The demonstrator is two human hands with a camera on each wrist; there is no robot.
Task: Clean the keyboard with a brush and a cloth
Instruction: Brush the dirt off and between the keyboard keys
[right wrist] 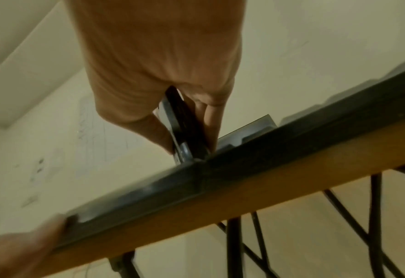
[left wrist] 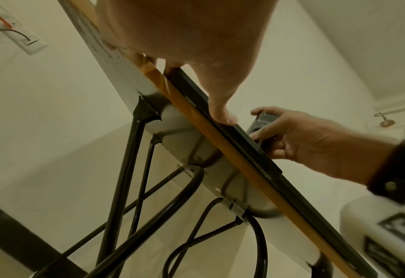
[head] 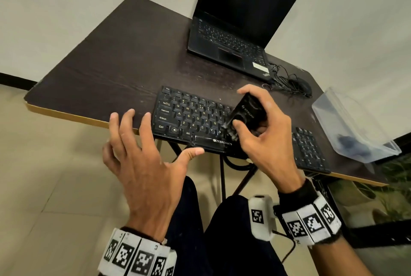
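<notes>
A black keyboard [head: 189, 117] lies along the front edge of the dark table [head: 115, 62]. My right hand [head: 262, 133] grips a black brush [head: 246, 112], whose pale bristles [head: 231, 130] touch the keys near the bottom row. In the right wrist view the brush [right wrist: 184, 131] stands on the keyboard's front edge [right wrist: 196, 180]. My left hand [head: 142, 149] is spread with straight fingers, fingertips on the table beside the keyboard's left end and the thumb [left wrist: 222, 112] pressing the keyboard's front edge [left wrist: 244, 141]. No cloth shows clearly.
An open black laptop [head: 235, 22] stands at the back, with a mouse [head: 302, 85] and tangled cable to its right. A clear plastic box [head: 353, 126] with something dark inside sits at the table's right edge. Black folding legs [left wrist: 134, 169] run under the table.
</notes>
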